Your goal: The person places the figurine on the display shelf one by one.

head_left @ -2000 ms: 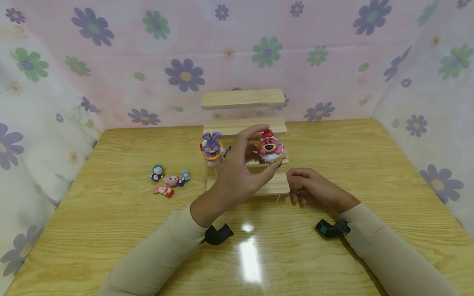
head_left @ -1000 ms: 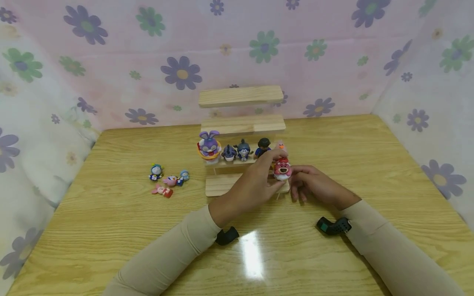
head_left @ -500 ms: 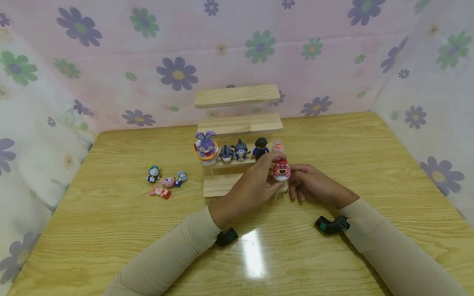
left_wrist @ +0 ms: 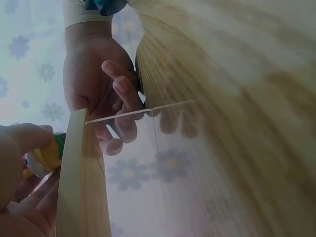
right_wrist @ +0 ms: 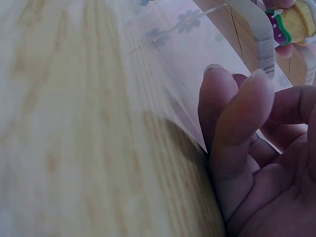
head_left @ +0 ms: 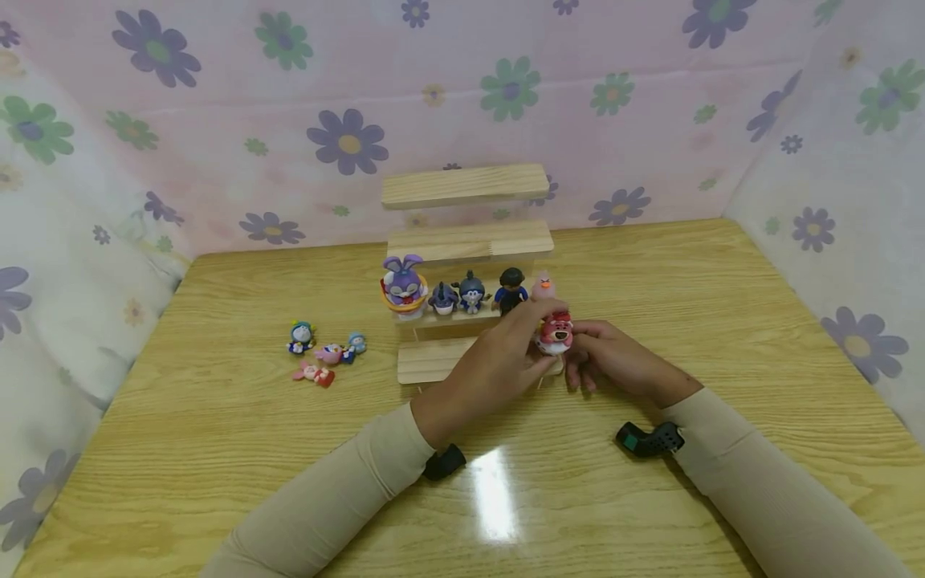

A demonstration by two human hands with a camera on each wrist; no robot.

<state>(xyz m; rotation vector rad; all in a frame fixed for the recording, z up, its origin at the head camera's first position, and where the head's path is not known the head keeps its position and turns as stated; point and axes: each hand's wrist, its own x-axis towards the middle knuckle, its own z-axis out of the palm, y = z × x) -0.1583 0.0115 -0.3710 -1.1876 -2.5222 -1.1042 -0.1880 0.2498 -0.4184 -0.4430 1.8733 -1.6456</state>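
Observation:
My left hand (head_left: pixel 495 353) pinches a pink bear figurine (head_left: pixel 556 334) with a red top and white base, fingers above and thumb below. It is upright at the right end of the lowest step (head_left: pixel 433 361) of a wooden tiered display stand. In the left wrist view the figurine (left_wrist: pixel 48 157) shows yellow and green beside the board's edge. My right hand (head_left: pixel 625 363) rests on the table just right of that step, fingers loosely bent and holding nothing. In the right wrist view, the figurine's underside (right_wrist: pixel 296 23) shows beyond those fingers.
On the step above stand a purple rabbit figurine (head_left: pixel 404 287), two small dark figurines (head_left: pixel 471 294), a dark-haired figure in blue (head_left: pixel 511 291) and a pink bird (head_left: pixel 544 287). Several small figurines (head_left: pixel 330 354) lie left of the stand. A flowered cloth (head_left: pixel 433 104) hangs behind.
My left hand has brought the bear figurine down and right from in front of the stand's middle to the lowest step's right end, lately turning it slightly. My right hand has stayed put.

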